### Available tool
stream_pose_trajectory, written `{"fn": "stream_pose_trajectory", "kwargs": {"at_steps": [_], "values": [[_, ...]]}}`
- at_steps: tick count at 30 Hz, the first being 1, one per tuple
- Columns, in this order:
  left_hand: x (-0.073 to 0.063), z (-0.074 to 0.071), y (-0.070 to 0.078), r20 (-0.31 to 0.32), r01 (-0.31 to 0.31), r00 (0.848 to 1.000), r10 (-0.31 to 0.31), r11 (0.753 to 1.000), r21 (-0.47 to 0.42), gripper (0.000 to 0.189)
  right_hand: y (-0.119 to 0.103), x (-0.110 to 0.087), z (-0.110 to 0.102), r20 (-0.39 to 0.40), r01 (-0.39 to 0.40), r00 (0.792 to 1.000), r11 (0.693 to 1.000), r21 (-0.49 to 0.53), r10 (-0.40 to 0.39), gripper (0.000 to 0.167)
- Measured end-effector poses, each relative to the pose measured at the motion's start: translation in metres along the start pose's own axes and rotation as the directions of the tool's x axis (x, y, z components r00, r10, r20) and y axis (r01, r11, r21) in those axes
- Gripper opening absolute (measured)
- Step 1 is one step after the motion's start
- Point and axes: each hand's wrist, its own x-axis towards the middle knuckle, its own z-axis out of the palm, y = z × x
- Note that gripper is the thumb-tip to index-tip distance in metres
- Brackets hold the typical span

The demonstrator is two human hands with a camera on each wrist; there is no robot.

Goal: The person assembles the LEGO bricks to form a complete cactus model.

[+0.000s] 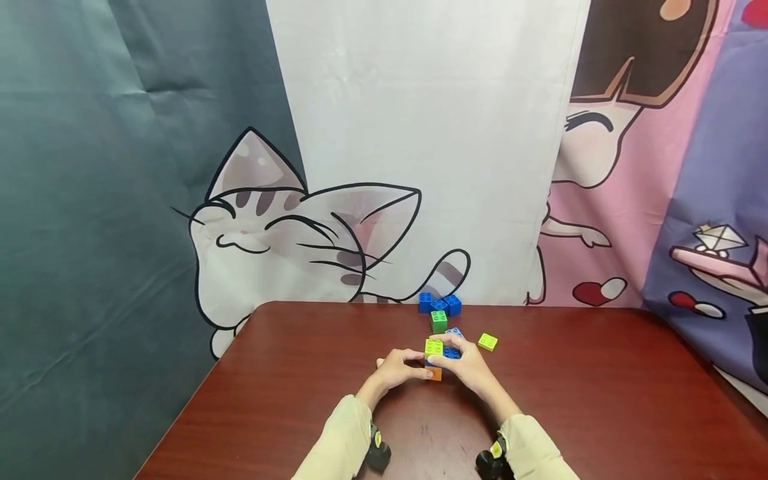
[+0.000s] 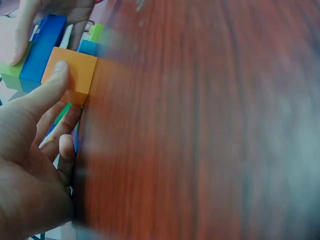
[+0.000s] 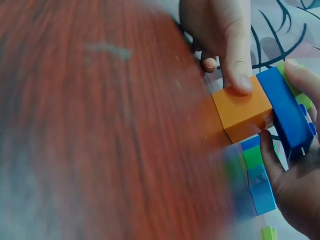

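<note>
Two hands hold one stack of three blocks over the one reddish-brown worktop (image 1: 600,400): one orange block (image 1: 436,375) lowest, one long blue block (image 3: 286,107) in the middle, one lime block (image 1: 434,346) on top. The left hand (image 1: 397,369) has its grip narrowed on the orange block, thumb against its face; the right hand (image 1: 474,368) has its grip closed about the upper two, thumb on the lime. Beyond lie six loose blocks: three blue blocks (image 1: 425,303), one green block (image 1: 439,322), one partly hidden lighter-blue block (image 1: 454,331) and, rightward, one flat lime block (image 1: 488,342).
</note>
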Motion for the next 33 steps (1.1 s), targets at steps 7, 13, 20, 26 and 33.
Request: {"fn": "stream_pose_trajectory", "kwargs": {"at_steps": [7,13,20,26,33], "values": [[-0.003,0.003,0.000,-0.027,0.017,0.999,-0.017,1.000,-0.013,0.043,0.004,-0.002,0.002,-0.007,-0.047,0.999,0.998,0.044,0.047,0.045],[-0.011,0.012,-0.004,-0.010,0.034,0.999,-0.035,0.998,-0.043,0.044,0.012,-0.012,0.004,0.016,-0.155,0.988,0.971,0.180,0.155,0.047],[-0.013,0.015,-0.006,-0.027,0.015,1.000,-0.016,1.000,-0.027,0.042,0.013,-0.016,-0.003,0.113,-0.178,0.982,0.934,0.310,0.150,0.052],[-0.008,0.013,-0.002,-0.041,0.011,0.999,-0.012,1.000,-0.013,0.043,0.010,-0.009,-0.012,0.011,-0.177,0.983,0.918,0.354,0.185,0.051],[-0.002,0.006,-0.002,-0.091,0.003,0.996,-0.005,1.000,-0.016,0.045,0.012,0.003,-0.023,-0.193,-0.153,0.953,0.920,0.361,0.234,0.053]]}}
